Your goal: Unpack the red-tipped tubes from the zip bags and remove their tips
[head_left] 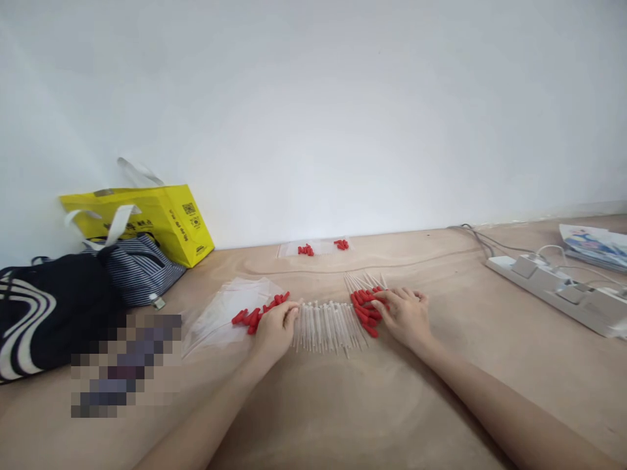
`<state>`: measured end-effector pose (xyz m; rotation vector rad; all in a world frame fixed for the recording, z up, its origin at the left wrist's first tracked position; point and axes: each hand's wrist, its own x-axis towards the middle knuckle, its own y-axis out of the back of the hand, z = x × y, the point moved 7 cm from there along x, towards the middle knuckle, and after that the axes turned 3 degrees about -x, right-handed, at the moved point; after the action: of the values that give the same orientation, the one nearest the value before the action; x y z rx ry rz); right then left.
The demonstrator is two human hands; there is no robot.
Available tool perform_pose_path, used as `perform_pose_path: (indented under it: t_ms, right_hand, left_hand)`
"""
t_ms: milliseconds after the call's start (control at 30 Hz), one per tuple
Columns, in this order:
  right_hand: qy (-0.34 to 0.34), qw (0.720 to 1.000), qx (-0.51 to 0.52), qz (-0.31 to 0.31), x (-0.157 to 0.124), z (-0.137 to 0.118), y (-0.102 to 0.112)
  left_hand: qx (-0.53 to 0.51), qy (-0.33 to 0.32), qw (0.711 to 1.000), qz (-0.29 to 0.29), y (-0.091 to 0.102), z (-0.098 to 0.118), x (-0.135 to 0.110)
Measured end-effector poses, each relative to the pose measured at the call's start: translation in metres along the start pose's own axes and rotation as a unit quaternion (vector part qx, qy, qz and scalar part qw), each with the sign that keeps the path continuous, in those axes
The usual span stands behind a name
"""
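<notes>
A row of thin, whitish, see-through sticks (329,326) lies side by side on the wooden tabletop between my hands. At its left end is my left hand (275,329), fingers curled and thumb against the forefinger; what they hold, if anything, is hidden. Beside that hand, several small red pieces (252,318) rest on clear plastic bags (223,310). My right hand (405,318) reaches over a pile of red pieces (365,308) at the row's right end, thumb and forefinger close together on a red piece. Pale pointed sticks (353,282) stick out behind that pile.
Farther back, a clear bag (321,248) lies near the wall with red pieces (341,245) on it. On the left stand a yellow bag (189,225), a striped bag (142,267) and a black bag (73,307). A white power strip (553,294) with plugs and cables lies right.
</notes>
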<state>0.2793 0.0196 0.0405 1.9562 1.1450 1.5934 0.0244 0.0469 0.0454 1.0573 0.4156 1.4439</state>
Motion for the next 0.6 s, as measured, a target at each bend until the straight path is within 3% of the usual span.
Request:
perform_pose_path:
  t_ms: [67,133,267,600]
  right_hand:
    - [-0.032,0.999,-0.002,-0.041,0.003,0.013,-0.003]
    - [-0.057,0.995,0.005,-0.079,0.004,0.023,-0.006]
    - [-0.077,0.99,0.0,-0.117,0.004,0.032,-0.008]
    - [-0.035,0.993,0.003,-0.109,-0.001,0.023,-0.013]
  left_hand:
    - [-0.02,0.075,0.995,-0.057,-0.005,-0.012,0.01]
    - [-0.008,0.109,0.99,-0.086,-0.007,-0.019,0.018]
    - [0.048,0.11,0.99,-0.08,-0.006,-0.017,0.026]
    - [0.157,0.088,0.982,-0.063,-0.007,-0.003,0.025]
